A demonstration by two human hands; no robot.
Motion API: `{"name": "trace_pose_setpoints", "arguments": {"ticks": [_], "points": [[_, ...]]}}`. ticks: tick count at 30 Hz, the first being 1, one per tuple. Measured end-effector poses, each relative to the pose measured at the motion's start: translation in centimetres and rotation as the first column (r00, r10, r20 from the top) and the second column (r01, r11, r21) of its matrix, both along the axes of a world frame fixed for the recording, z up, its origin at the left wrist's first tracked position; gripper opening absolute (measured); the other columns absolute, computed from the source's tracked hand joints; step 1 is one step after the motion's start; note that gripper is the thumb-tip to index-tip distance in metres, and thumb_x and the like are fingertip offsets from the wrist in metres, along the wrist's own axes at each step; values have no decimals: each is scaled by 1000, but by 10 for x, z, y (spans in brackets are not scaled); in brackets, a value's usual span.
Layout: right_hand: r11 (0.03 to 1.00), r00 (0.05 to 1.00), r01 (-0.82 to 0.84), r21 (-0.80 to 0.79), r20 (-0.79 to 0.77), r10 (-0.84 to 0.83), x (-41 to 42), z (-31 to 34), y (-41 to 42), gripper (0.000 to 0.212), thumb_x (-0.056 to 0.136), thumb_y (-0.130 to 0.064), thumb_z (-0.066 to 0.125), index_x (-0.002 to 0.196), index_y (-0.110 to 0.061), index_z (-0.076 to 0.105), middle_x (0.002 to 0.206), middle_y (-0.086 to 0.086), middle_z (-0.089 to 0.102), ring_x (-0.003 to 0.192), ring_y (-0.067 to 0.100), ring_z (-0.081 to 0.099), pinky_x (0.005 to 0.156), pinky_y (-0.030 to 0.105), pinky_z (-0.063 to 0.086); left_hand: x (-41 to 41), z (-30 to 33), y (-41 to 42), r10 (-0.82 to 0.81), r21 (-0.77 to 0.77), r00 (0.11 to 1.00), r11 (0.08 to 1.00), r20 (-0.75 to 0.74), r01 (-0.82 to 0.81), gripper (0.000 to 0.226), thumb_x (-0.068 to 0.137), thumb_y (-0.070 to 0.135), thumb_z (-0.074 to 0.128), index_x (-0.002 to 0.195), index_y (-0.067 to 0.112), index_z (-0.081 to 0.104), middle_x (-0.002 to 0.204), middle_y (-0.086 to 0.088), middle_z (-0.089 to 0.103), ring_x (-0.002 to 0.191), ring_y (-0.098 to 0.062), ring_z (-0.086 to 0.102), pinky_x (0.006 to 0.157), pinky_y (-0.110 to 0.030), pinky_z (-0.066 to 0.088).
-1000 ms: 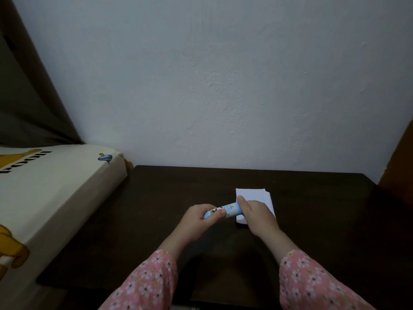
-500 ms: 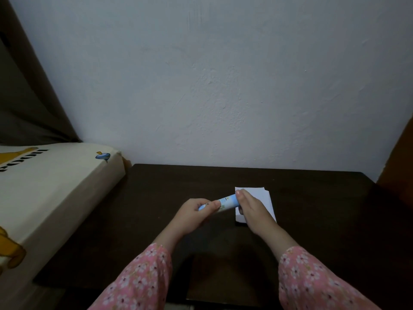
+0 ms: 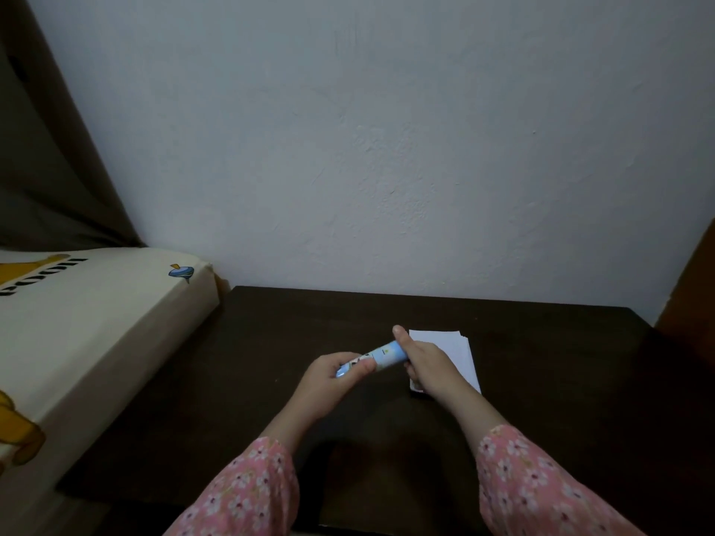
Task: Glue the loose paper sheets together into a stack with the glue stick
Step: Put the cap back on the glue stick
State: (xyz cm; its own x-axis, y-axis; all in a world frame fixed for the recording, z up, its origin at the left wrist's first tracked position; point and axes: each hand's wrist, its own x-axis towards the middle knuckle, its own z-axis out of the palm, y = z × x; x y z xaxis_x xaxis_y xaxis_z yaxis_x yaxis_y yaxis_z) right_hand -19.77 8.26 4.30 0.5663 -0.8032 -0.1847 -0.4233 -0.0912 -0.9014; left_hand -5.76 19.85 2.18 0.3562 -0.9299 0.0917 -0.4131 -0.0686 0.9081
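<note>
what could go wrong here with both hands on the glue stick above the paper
The light blue glue stick is held in the air by the left hand and right hand; if it slips, it may fall onto the dark wooden table. Nothing pins the small white paper sheets, so a brushing right wrist could scatter them.

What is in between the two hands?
The blue glue stick spans the gap: the left hand grips one end, the right hand the other, as the head view shows.

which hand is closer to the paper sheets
Right. The right hand is over the paper sheets, gripping the glue stick; the left hand grips its other end, off to their left.
</note>
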Motion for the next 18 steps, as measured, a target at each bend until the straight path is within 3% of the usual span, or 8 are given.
{"name": "trace_pose_setpoints", "arguments": {"ticks": [2, 4, 6, 8, 11, 15, 18], "points": [[992, 981, 21, 121, 187, -43, 5, 2, 6, 47, 95, -60, 34, 96, -19, 59, 59, -5, 42, 48, 5, 38, 47, 20, 34, 1, 3, 1, 53, -27, 990, 998, -133, -57, 32, 92, 43, 54, 79, 18, 69, 61, 3, 53, 51, -7, 46, 48, -20, 34], [999, 966, 27, 31, 256, -34, 7, 2, 5, 33, 97, -57, 34, 96, -31, 56, 70, -6, 49, 59, 4, 47, 57, 23, 43, 1, 8, 1, 75, -7, 971, 997, -225, -78, 35, 93, 42, 52, 76, 14, 66, 62, -1, 50, 49, -7, 46, 46, -20, 31], [984, 981, -26, -177, 183, 59, 3, 4, 2, 25, 99, -52, 31, 96, -39, 52, 90, -6, 54, 84, 8, 54, 81, 33, 50, 1, 12, 3, 80, 43, 965, 997, -249, -71, 37, 94, 41, 52, 85, 10, 69, 63, 3, 54, 51, -3, 52, 46, -18, 33], [943, 983, -124, -308, 92, 159, -5, 6, 1, 28, 99, -52, 27, 104, -36, 51, 97, -5, 55, 91, 9, 54, 86, 36, 49, 3, 15, 5, 59, 67, 965, 997, -255, -44, 39, 94, 41, 52, 92, 6, 70, 61, 5, 54, 50, 0, 52, 46, -17, 34], [918, 974, -212, -335, 7, 228, -12, 8, 0, 33, 97, -54, 24, 111, -36, 47, 99, -5, 55, 93, 13, 56, 88, 37, 50, 5, 21, 7, 35, 63, 964, 998, -263, -19, 40, 92, 45, 53, 85, 8, 68, 57, 6, 50, 48, -3, 47, 46, -18, 33], [902, 970, -231, -365, -20, 241, -12, 9, 4, 38, 97, -55, 24, 112, -30, 47, 98, 9, 58, 92, 21, 58, 85, 44, 51, 4, 26, 8, -31, 38, 966, 998, -256, 42, 40, 87, 52, 53, 74, 15, 64, 54, 7, 49, 48, -6, 41, 46, -19, 32], [920, 978, -198, -338, -11, 206, -12, 12, 5, 38, 99, -51, 24, 114, -25, 47, 101, 2, 56, 95, 16, 57, 89, 38, 53, 1, 26, 9, -49, 7, 984, 999, -174, 51, 37, 86, 51, 55, 84, 17, 69, 57, 8, 52, 50, -5, 44, 48, -18, 35]]}}
